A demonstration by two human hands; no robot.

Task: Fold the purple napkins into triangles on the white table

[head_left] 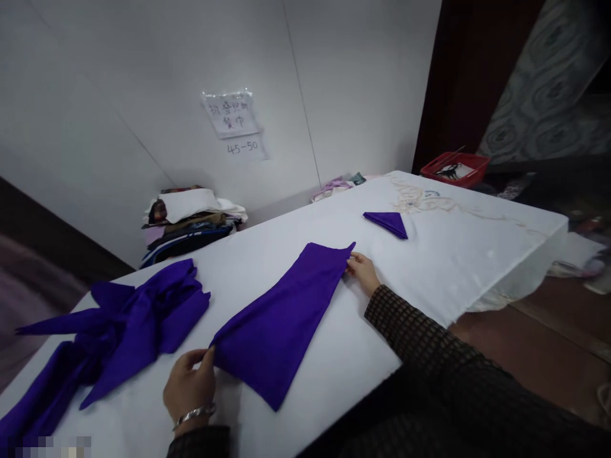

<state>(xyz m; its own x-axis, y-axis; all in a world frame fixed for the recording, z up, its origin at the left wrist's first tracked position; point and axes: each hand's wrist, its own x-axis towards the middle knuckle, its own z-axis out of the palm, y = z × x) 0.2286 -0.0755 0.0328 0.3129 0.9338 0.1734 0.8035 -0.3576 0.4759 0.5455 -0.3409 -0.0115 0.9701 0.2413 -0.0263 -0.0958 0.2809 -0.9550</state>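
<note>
A purple cloth napkin (281,312), folded into a long band, lies across the white table (458,254). My left hand (189,385), with a silver bracelet at the wrist, pinches the band's near left corner. My right hand (363,272), in a dark checked sleeve, pinches its far right corner. Left of the band sits a heap of loose purple napkins (124,331). A small purple napkin folded into a triangle (389,222) rests farther back on the right.
A stack of folded fabrics (191,219) stands against the white wall beyond the table. Paper notes (233,121) hang on the wall. A red basket (456,168) sits past the table's far right corner. Brown floor runs along the right.
</note>
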